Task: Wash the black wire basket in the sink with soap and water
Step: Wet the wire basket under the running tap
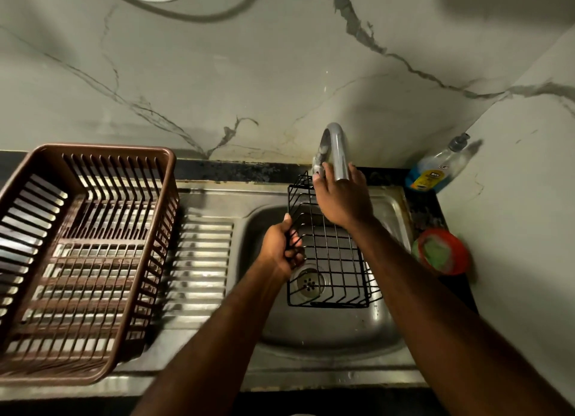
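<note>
head view: nearest lay the smooth, dented stainless steel sink (342, 338), with a round perforated drain strainer (309, 282) in its floor. to its left a ribbed steel drainboard (199, 260) carried a brown slatted plastic dish rack (87, 260). the black wire basket (336, 260), a rectangular grid of thin rods, sat inside the basin over the strainer. its long axis ran from near to far and its far end was tipped up toward the tap (337, 151). the left hand (280, 250) gripped the basket's left rim, fingers curled round the wires. the right hand (342, 197) reached over the basket, its fingers clasping the curved chrome tap by its small handle. at the right sat a round red tub (441, 250) with something green in it, and beyond it a clear soap bottle (435, 169) of blue liquid. behind rose a veined marble wall (249, 73).
</note>
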A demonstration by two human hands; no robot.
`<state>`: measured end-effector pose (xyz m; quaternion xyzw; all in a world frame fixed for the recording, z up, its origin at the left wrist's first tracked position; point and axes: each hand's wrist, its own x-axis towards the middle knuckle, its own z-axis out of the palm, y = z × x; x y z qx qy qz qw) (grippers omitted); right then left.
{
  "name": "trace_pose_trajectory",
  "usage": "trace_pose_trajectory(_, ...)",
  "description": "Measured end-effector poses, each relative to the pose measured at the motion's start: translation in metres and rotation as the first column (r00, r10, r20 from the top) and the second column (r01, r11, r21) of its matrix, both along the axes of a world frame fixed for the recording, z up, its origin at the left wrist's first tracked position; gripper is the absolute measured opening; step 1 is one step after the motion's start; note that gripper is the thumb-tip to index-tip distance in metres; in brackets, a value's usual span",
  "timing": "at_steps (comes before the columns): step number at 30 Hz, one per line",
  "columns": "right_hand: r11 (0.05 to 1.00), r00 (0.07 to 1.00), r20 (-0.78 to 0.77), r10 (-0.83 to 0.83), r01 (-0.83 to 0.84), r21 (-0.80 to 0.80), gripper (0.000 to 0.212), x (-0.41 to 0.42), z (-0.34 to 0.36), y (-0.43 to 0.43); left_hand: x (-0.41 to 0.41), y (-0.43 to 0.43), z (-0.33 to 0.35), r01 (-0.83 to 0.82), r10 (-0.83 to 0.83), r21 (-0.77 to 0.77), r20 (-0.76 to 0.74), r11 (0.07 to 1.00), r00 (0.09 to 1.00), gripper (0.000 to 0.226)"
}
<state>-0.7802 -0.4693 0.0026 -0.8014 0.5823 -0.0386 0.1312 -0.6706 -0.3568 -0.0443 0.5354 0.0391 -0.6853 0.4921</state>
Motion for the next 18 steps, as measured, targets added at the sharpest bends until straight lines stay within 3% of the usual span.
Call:
trace_pose_trajectory(5,0.991,0.988,-0.081,0.129,-0.130,-0.013,0.069,0.011,-0.004,0.039,0.005,-0.009,-0.017,-0.093,0.091,-0.043,-0.053,0.995,0.994,0.043)
trace_pose_trajectory(9,0.945,0.966,-0.070,0.249,-0.259,-0.200,0.073,-0.002,-0.016,0.072,0.011,-0.015,-0.031,-0.118,0.107,-0.119,-0.098,0.986,0.989,0.048)
trace_pose_trajectory(12,0.891,0.914,-0.008,0.405,-0.397,-0.223,0.072,-0.019,-0.029,0.095,0.020,-0.020,-0.036,-0.133,0.110,-0.183,-0.132,0.974,0.985,0.045)
trace_pose_trajectory(14,0.872,0.882,0.065,0.467,-0.446,-0.201,0.070,-0.032,-0.035,0.100,0.026,-0.023,-0.037,-0.099,0.091,-0.186,-0.052,0.978,0.995,0.048)
trace_pose_trajectory(16,0.893,0.893,0.126,0.431,-0.404,-0.198,0.066,-0.043,-0.042,0.094,0.030,-0.025,-0.031,-0.057,0.065,-0.195,0.032,0.979,0.997,0.055)
trace_pose_trajectory(18,0.947,0.936,0.197,0.292,-0.254,-0.197,0.064,-0.050,-0.047,0.083,0.033,-0.025,-0.023,-0.033,0.050,-0.235,0.068,0.971,0.996,0.062)
